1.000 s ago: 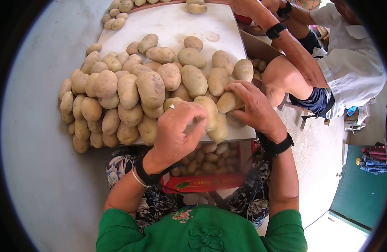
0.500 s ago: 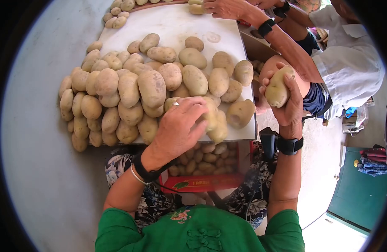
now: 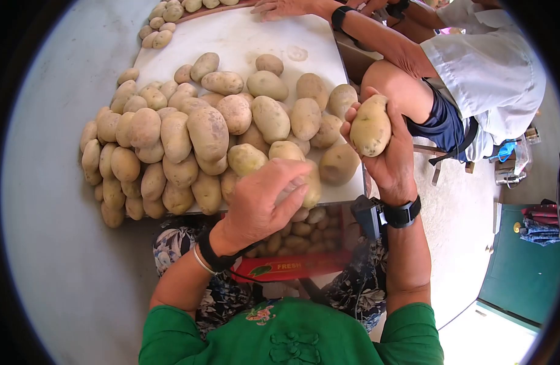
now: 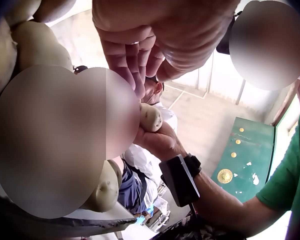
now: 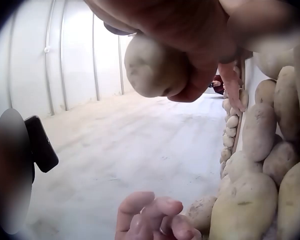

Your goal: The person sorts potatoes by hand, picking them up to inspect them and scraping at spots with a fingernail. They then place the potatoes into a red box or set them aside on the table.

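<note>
In the head view my right hand holds a smooth, oblong potato upright in the palm, off the right side of the white tabletop. The right wrist view shows this potato close up, with fingers around it. My left hand hovers at the table's front edge with its fingers loosely bent and nothing between them. Right beside those fingers lie a yellowish potato and another potato. A big heap of potatoes spreads to the left and behind.
Below the table edge, a red box of smaller potatoes stands between my knees. At the right sits another person, one hand reaching onto the table's far end. More potatoes lie at the far left.
My right hand has picked up the potato from the table's right corner and lifted it off to the right, turning it palm up. The left hand stays near the front edge.
</note>
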{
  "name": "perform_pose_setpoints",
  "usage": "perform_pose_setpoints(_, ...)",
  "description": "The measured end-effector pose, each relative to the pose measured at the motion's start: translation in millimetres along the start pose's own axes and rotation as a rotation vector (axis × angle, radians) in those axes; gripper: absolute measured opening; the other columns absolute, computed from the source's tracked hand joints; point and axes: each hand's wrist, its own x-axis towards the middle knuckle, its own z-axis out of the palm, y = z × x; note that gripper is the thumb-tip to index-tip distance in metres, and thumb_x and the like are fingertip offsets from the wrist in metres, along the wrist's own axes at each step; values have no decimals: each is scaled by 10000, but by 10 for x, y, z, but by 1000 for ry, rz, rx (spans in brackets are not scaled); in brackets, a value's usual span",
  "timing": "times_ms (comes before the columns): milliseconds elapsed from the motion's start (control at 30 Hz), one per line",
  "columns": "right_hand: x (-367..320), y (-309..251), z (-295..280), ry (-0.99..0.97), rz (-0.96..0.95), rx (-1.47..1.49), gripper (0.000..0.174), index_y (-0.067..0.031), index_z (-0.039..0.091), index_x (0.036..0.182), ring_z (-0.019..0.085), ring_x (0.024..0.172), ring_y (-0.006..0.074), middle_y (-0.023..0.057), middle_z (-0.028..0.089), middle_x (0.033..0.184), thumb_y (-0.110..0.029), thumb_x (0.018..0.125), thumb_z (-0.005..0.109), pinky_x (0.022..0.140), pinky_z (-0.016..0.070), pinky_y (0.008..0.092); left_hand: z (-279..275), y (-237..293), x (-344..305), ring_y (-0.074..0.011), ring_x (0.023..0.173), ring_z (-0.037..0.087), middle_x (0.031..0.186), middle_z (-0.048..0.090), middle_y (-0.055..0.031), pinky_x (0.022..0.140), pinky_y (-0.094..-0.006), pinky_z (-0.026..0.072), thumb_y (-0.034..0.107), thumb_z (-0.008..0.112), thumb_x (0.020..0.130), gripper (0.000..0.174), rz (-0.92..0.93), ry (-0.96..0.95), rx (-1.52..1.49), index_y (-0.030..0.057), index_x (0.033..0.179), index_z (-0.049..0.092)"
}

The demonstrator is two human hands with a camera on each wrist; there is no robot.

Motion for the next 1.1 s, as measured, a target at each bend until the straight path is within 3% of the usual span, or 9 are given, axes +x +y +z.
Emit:
perform_pose_setpoints(33,-12,21,8,1,1,1,407,-59,425,1226,587,947,270,144,561,1031,-391,992,399,820,518,443,18,9,3,-168,735,627,945,648,-105,665,-262,503,-5,653,802,269,16,14,5,18,1064,595)
perform_pose_setpoints(200,-49,112,121,48,83,32,357,-56,461,1242,526,1145,329,182,537,1182,-306,988,448,914,496,462,6,-6,51,-189,766,636,948,651,-107,685,-276,508,5,654,805,276,82,23,97,18,1073,591)
perform_pose_setpoints(367,-32,188,208,89,89,26,349,-65,433,1243,525,1136,339,181,529,1172,-315,1002,395,926,480,479,-9,-20,44,-205,786,638,958,653,-110,707,-280,508,0,652,801,287,81,0,117,19,1081,589)
perform_pose_setpoints(467,-32,204,272,111,82,-10,371,-69,400,1253,516,1141,340,184,510,1183,-345,1013,336,949,454,487,-32,-26,68,-281,845,635,965,645,-135,710,-333,516,19,653,789,295,101,10,168,25,1079,595)
perform_pose_setpoints(533,-15,228,295,117,82,-18,394,-69,392,1265,509,1150,337,186,503,1198,-364,1013,326,962,442,486,-45,-15,63,-181,845,643,990,654,-105,735,-287,515,6,658,802,330,-28,28,42,7,1120,570)
perform_pose_setpoints(700,4,320,318,-101,88,23,568,-51,322,1385,392,1280,370,229,410,1351,-451,983,352,1041,350,514,29,-42,74,-188,862,645,990,641,-110,731,-290,534,30,700,767,468,-143,106,-135,20,1204,532)
perform_pose_setpoints(933,28,390,385,-191,119,-20,565,-77,283,1410,425,1264,318,194,424,1346,-435,982,375,1019,395,456,14,-78,96,-177,845,650,1016,630,-121,719,-279,544,37,716,759,496,-213,150,-139,13,1215,524)
perform_pose_setpoints(1033,41,394,403,-214,110,-101,542,-76,261,1429,338,1322,378,223,360,1403,-387,990,321,1065,332,507,-4,-93,103,-176,823,656,994,640,-123,719,-279,544,37,713,762,473,-221,170,-144,6,1198,533)
perform_pose_setpoints(1100,43,395,410,-236,99,-101,531,-73,291,1392,424,1265,316,190,428,1343,-375,973,412,997,429,442,-2,-97,113,-177,815,658,988,643,-123,722,-280,544,35,711,763,462,-220,174,-144,3,1190,537)
